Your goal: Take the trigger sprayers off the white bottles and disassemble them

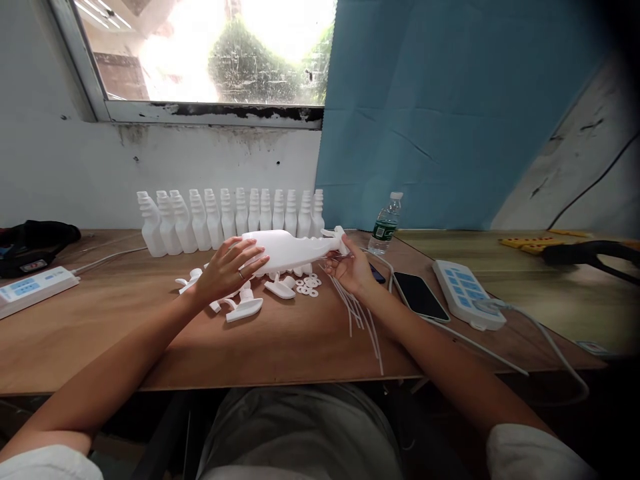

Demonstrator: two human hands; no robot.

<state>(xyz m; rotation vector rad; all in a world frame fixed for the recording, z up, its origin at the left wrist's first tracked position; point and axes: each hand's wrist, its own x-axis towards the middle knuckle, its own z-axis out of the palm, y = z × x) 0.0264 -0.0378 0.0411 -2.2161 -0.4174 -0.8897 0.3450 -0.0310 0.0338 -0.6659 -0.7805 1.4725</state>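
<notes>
A white spray bottle lies sideways in the air above the table, its base to the left and its trigger head to the right. Around the base end, my left hand is wrapped, a ring on one finger. My right hand grips the trigger head at the neck end. Beneath the bottle lie several loose white trigger sprayers and a small heap of white washers. Thin white tubes spread over the table below my right hand.
A row of white bottles without heads stands along the wall. To the right are a water bottle, a phone and a power strip with its cable. Another power strip and a black strapped item lie at left.
</notes>
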